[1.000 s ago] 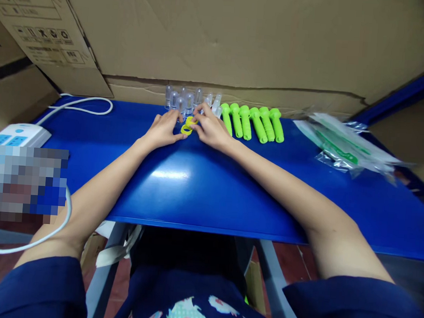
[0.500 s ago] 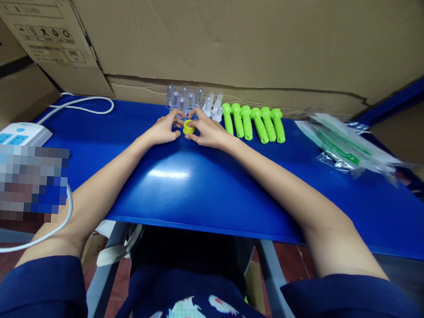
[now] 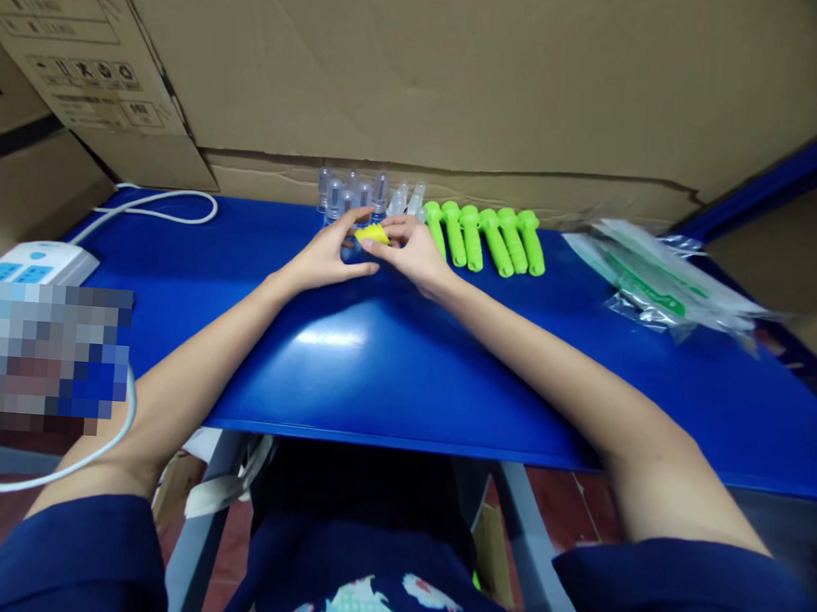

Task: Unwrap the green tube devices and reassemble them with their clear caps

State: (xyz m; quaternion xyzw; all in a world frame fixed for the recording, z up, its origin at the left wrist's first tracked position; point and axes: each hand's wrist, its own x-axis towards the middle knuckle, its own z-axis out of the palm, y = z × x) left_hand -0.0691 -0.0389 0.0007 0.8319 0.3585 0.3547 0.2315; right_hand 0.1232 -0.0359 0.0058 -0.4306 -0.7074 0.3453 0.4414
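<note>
A small yellow plastic piece, with a jagged edge showing, is pinched in the fingers of my right hand. It is tilted and partly hidden by the fingers. To its left, my left hand has thumb and fingers apart, close around the piece; whether a fingertip touches it I cannot tell. Just behind the hands stand several clear domed tubes and a few whitish translucent nozzle-like pieces. Several bright green handle-shaped parts lie in a row right of my right hand.
Clear plastic bags with green print lie at the right of the blue table. A white power strip with a white cable is at the left. A cardboard wall rises along the back edge.
The yellow piece, upright like a ring before, is now tipped over and slightly farther right in my right hand. My left thumb and fingers have spread wider.
</note>
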